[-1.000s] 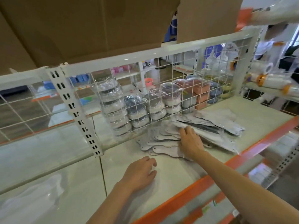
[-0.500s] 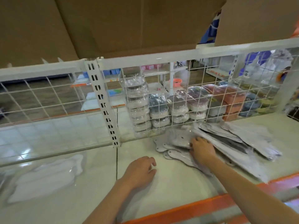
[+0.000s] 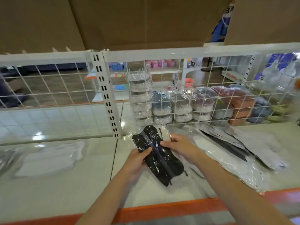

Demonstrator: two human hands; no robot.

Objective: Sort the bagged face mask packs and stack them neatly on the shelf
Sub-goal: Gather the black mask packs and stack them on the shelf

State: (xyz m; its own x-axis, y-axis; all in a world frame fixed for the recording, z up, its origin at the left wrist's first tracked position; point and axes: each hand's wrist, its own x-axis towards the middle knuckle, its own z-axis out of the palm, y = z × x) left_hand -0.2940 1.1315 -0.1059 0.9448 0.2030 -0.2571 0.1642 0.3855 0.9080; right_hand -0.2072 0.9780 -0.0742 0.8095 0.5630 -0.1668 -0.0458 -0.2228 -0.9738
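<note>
A clear bag of black face masks (image 3: 158, 155) is held just above the white shelf (image 3: 65, 189), in front of me. My left hand (image 3: 138, 161) grips its left edge with the thumb on top. On the pack's right edge rests my right hand (image 3: 180, 147), pinching it together with a lighter pack partly hidden behind. A loose heap of grey and black bagged packs (image 3: 235, 148) lies to the right. One pack of white masks (image 3: 50, 157) lies flat at the left.
A white wire grid (image 3: 65, 88) backs the shelf, with a slotted upright post (image 3: 107, 98). Behind the grid stand stacked wrapped goods (image 3: 181, 108). Cardboard boxes (image 3: 129, 21) sit overhead. An orange strip (image 3: 162, 208) marks the shelf's front edge.
Both hands have lifted a black mask pack from the heap and brought it to the centre. The left hand, resting empty on the shelf before, now grips it. The view has shifted left.
</note>
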